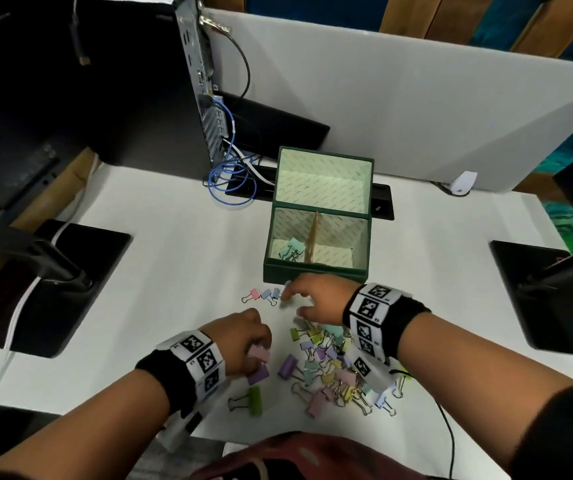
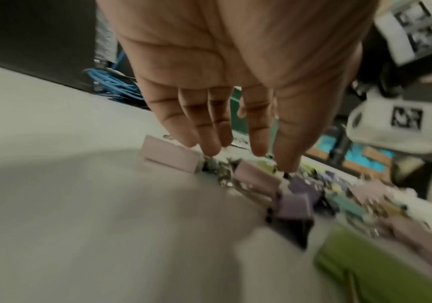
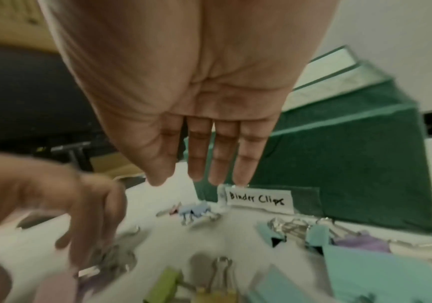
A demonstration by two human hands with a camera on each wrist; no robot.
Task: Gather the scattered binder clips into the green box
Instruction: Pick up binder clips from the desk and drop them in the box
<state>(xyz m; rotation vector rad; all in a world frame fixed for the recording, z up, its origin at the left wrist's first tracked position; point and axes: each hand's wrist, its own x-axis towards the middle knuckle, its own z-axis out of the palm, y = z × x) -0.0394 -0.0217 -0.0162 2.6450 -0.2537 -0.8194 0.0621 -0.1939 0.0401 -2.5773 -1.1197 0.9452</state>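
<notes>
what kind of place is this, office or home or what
Most likely an office desk or workstation. A desktop computer tower with network cables stands at the back of a white desk, a grey partition panel walls it off, and monitor stand bases sit on either side.

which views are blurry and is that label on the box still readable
Head view: mostly sharp, edges bowed by the wide lens. Left wrist view: binder clips and table smeared. Right wrist view: left hand blurred, yet the green box label reads "Binder Clips".
</notes>
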